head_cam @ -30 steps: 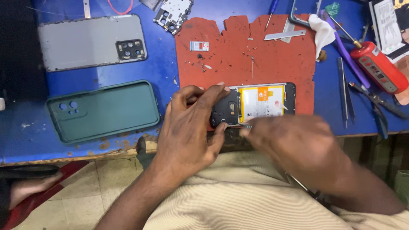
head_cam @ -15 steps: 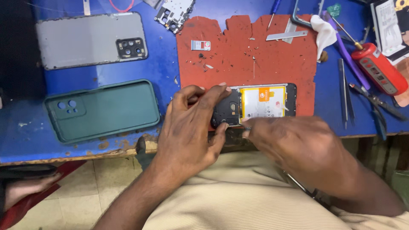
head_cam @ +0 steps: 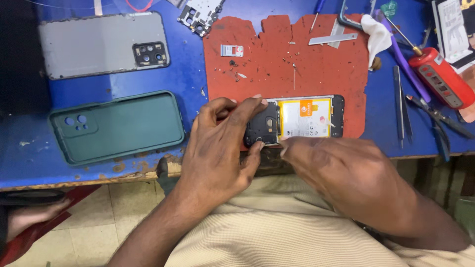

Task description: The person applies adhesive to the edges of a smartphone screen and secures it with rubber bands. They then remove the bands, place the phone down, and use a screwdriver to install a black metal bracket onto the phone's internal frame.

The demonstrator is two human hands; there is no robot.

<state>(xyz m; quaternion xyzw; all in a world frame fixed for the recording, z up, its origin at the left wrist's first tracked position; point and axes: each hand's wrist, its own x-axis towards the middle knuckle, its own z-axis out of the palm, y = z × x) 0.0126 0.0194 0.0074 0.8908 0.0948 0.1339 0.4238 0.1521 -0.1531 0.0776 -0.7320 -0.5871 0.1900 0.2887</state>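
An opened phone [head_cam: 302, 118] with a white and yellow battery lies on the near edge of a red work mat [head_cam: 282, 59]. My left hand [head_cam: 217, 148] clasps its left, black end, fingers over the top edge and thumb at the bottom edge. My right hand [head_cam: 341, 173] rests at the phone's near edge, fingertips pinched at the lower left corner of the battery; whatever they pinch is hidden.
A grey phone back cover [head_cam: 104, 44] and a green phone case [head_cam: 118, 126] lie left on the blue table [head_cam: 188, 79]. A metal frame part [head_cam: 200, 14] sits at the top. Tweezers [head_cam: 400, 106], pliers [head_cam: 440, 118], a red tool [head_cam: 440, 76] and a white cloth [head_cam: 373, 32] lie right.
Both hands stay on the phone with only slight finger shifts; the view has moved a little.
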